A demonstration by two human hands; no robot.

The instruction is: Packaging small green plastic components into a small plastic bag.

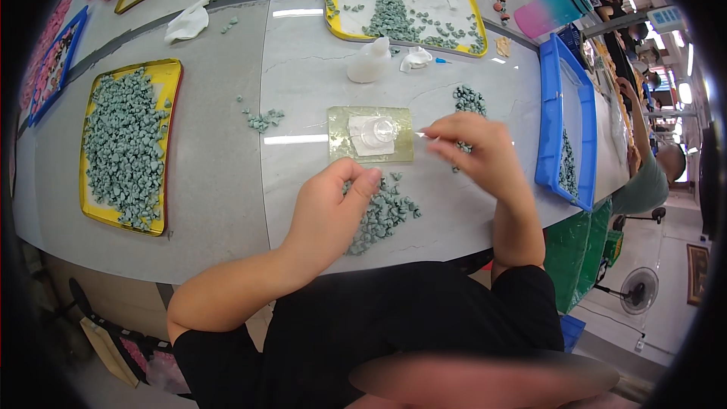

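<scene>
My left hand (333, 201) hovers over the near edge of a loose pile of small grey-green pieces (384, 220). Its thumb and forefinger are pressed together; whatever they hold is hidden. My right hand (481, 148) is closed in a pinch on a small white pointed thing (420, 134), just right of a translucent greenish sheet (339, 150). On that sheet lies a white pad (363, 145) with a small clear round dish (384, 130). A second cluster of the green pieces (469, 98) sits behind my right hand.
A white squeeze bottle (369, 62) and a crumpled white tissue (416, 59) stand beyond the sheet. Yellow-rimmed trays of green pieces lie at the left (173, 98) and the back (330, 19). A blue bin (547, 121) borders the right side, near a pink and teal bottle (549, 11).
</scene>
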